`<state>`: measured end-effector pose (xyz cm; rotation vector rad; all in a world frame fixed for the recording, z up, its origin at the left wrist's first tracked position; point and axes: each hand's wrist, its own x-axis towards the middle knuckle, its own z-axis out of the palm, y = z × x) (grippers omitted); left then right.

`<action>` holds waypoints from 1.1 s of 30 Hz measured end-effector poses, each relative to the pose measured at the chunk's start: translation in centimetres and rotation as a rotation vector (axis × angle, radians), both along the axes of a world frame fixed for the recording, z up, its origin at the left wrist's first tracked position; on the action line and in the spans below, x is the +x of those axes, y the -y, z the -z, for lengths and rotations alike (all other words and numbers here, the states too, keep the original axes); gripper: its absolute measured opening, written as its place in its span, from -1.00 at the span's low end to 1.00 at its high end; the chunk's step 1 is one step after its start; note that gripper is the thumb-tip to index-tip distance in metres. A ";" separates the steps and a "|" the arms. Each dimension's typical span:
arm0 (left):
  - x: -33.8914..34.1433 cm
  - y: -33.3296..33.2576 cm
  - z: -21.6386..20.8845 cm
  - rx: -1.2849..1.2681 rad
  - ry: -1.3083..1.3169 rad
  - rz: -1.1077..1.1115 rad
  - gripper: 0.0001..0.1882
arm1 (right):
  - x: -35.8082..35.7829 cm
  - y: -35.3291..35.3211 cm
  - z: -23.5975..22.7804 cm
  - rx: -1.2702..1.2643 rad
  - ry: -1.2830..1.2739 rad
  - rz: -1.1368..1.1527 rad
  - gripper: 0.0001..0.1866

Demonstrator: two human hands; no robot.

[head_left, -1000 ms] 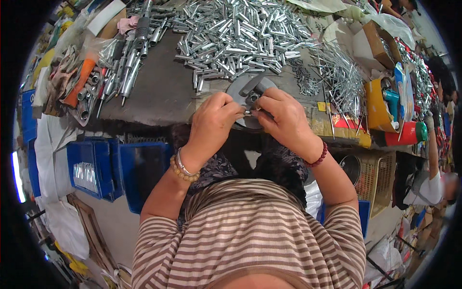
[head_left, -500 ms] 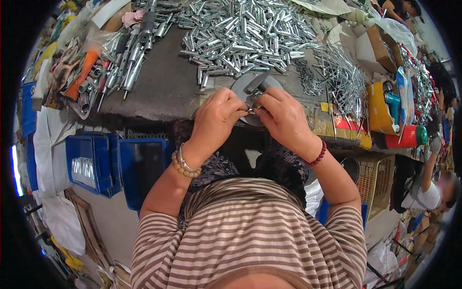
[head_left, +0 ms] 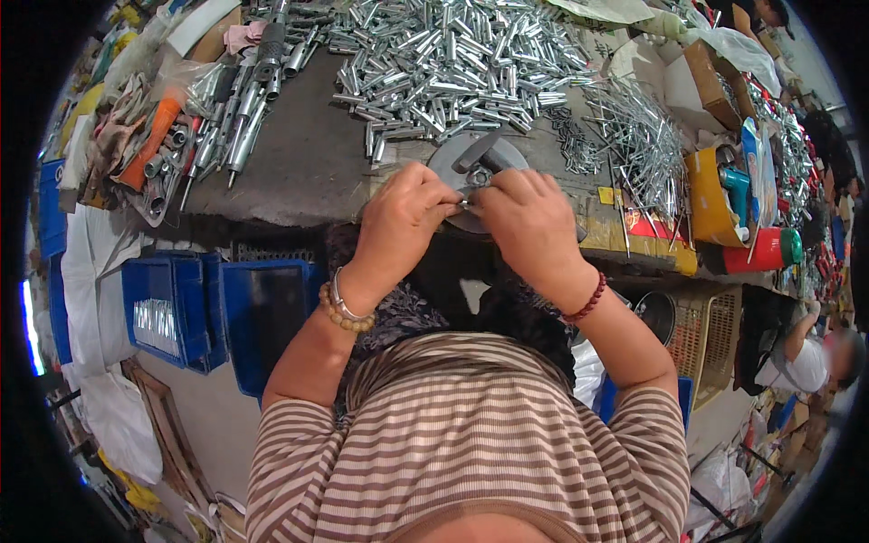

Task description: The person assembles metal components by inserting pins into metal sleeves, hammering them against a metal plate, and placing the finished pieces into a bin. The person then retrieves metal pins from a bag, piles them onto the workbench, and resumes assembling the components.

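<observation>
My left hand (head_left: 403, 215) and my right hand (head_left: 528, 222) meet at the table's front edge, fingertips pinched together. Between them is a small shiny metal piece (head_left: 464, 204), mostly covered by the fingers, so its kind is unclear. Just beyond the fingertips, a hammer (head_left: 479, 151) rests on a round grey metal disc (head_left: 443, 165), its handle running under my right hand. Past the disc spreads a big heap of short silver metal tubes (head_left: 462, 68). Small dark metal parts (head_left: 574, 143) lie right of it, beside a tangle of thin metal rods (head_left: 641, 149).
Socket tools (head_left: 243, 136) and an orange-handled tool (head_left: 156, 145) crowd the table's left side. At right stand a yellow container (head_left: 711, 199) and a red can (head_left: 756, 252). Blue bins (head_left: 267, 317) and a beige basket (head_left: 704, 339) sit below. A co-worker (head_left: 801, 357) is at far right.
Both hands stay pinched together and have shifted very slightly. At far right, the co-worker's raised arm has come down.
</observation>
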<state>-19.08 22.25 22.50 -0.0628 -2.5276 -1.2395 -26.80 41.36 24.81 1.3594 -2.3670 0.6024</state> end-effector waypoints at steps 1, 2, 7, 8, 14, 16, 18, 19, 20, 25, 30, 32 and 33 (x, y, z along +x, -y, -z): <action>0.0 0.0 0.0 0.000 -0.002 0.002 -0.88 | -0.2 -0.5 -0.2 -0.031 0.018 0.024 -0.82; 0.1 0.0 0.0 -0.015 -0.016 0.002 -0.88 | -0.5 -0.9 -0.4 -0.032 0.018 0.021 -0.82; 0.1 -0.1 0.0 -0.032 -0.030 0.007 -0.89 | -1.4 -3.6 -0.8 0.100 0.206 0.243 -0.73; 0.0 0.0 0.0 -0.027 -0.029 0.007 -0.89 | -1.3 -3.8 -0.9 0.098 0.205 0.246 -0.73; -0.2 0.2 0.1 -0.020 -0.051 0.026 -0.89 | 1.9 -5.6 -2.9 -0.191 0.407 0.142 -0.58; -0.1 0.1 0.2 -0.033 -0.063 0.036 -0.89 | 2.8 -5.9 -3.2 -0.077 0.228 0.102 -0.52; -0.2 -0.1 0.3 0.044 -0.032 0.028 -0.89 | 3.1 -5.8 -2.7 -0.162 0.169 0.091 -0.53; -0.3 -0.1 0.4 0.043 -0.033 0.032 -0.89 | 3.2 -5.7 -2.5 -0.245 0.109 0.074 -0.54; -0.4 0.0 0.4 0.043 -0.054 0.038 -0.88 | 3.4 -5.7 -2.3 -0.247 0.109 0.079 -0.54; -0.3 0.4 0.4 -0.039 -0.085 0.048 -0.88 | 3.5 -5.3 -2.1 0.011 0.201 0.126 -0.62; -0.2 0.2 -0.2 0.038 -0.015 0.046 -0.87 | 1.4 -5.0 -2.9 -0.177 0.362 0.137 -0.63; -0.1 0.1 -0.4 0.044 0.002 0.042 -0.87 | -0.4 -5.1 -2.3 -0.094 0.365 0.134 -0.62; -0.1 0.2 -0.5 0.052 0.019 0.039 -0.86 | -1.1 -5.0 -2.1 -0.098 0.364 0.134 -0.62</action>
